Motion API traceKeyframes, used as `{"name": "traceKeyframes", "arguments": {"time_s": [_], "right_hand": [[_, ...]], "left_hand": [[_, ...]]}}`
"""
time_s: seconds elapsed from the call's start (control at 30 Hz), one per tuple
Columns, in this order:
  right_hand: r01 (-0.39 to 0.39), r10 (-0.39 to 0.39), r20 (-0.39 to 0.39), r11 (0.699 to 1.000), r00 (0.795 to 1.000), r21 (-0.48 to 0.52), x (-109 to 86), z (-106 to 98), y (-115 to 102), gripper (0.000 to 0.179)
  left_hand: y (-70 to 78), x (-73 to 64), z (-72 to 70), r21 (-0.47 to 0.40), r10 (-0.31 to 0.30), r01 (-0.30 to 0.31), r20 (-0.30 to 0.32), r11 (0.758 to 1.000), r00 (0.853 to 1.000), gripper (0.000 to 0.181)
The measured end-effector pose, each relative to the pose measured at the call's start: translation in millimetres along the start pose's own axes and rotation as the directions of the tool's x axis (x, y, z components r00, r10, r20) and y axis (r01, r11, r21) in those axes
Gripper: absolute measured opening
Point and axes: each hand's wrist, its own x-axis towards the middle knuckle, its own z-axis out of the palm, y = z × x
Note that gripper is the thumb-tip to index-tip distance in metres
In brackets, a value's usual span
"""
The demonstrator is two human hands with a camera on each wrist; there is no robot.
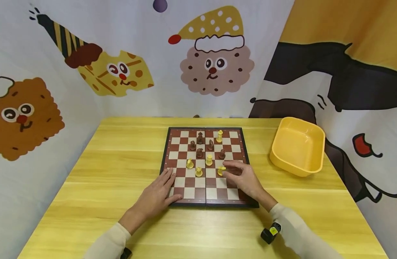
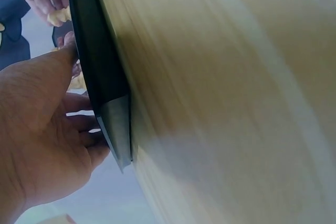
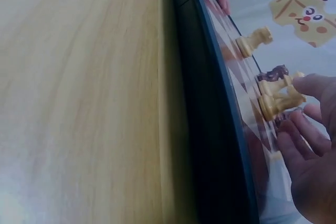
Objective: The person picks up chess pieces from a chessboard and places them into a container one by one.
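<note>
A chessboard (image 1: 195, 193) with brown and cream squares and a dark frame lies on the table, a seam down its middle. My left hand (image 1: 157, 190) rests on its near left corner, fingers spread over the squares and thumb on the front rim. My right hand (image 1: 245, 178) is at a yellow knight (image 1: 221, 171) on the right half, thumb and index fingertips at its sides. Close by stand a yellow rook (image 1: 209, 160) and two more yellow pieces, one of them a small piece (image 1: 198, 172). Several brown pieces, including a brown knight (image 1: 199, 153), stand farther back.
A yellow plastic tub (image 1: 296, 169) stands on the wooden table (image 1: 114, 154) to the right of the board. Near the board's far edge is a tall yellow piece (image 1: 220, 136). A curtain (image 1: 166, 68) with cartoon prints hangs behind the table.
</note>
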Motion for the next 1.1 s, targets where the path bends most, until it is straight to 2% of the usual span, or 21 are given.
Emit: {"name": "traceKeyframes", "arguments": {"time_s": [0.2, 0.47, 0.57, 0.77, 1.1], "right_hand": [[0.042, -0.046, -0.062, 0.997, 0.997, -0.067, 1.8, 7, 14, 0.029], [0.079, -0.104, -0.139, 0.981, 0.985, -0.175, 0.0, 17, 16, 0.022], [0.075, -0.101, -0.172, 0.986, 0.98, -0.15, 0.7, 20, 15, 0.023], [0.081, -0.092, -0.182, 0.995, 0.979, -0.065, 3.7, 25, 12, 0.023], [0.097, -0.124, -0.196, 0.985, 0.973, -0.142, 0.0, 25, 13, 0.02]], "left_hand": [[2.9, -2.3, 5.9, -0.002, -0.006, 0.006, -0.024, 1.0, 1.0, 0.082], [3.3, -0.3, 4.1, -0.01, -0.027, 0.027, 0.003, 1.0, 1.0, 0.082], [3.1, 1.1, 1.9, -0.018, -0.024, 0.024, 0.002, 1.0, 1.0, 0.082], [0.9, 2.8, -0.1, -0.007, -0.029, 0.029, -0.005, 1.0, 1.0, 0.081], [4.7, 0.5, 2.7, -0.007, -0.039, 0.039, 0.011, 0.999, 0.999, 0.083]]}}
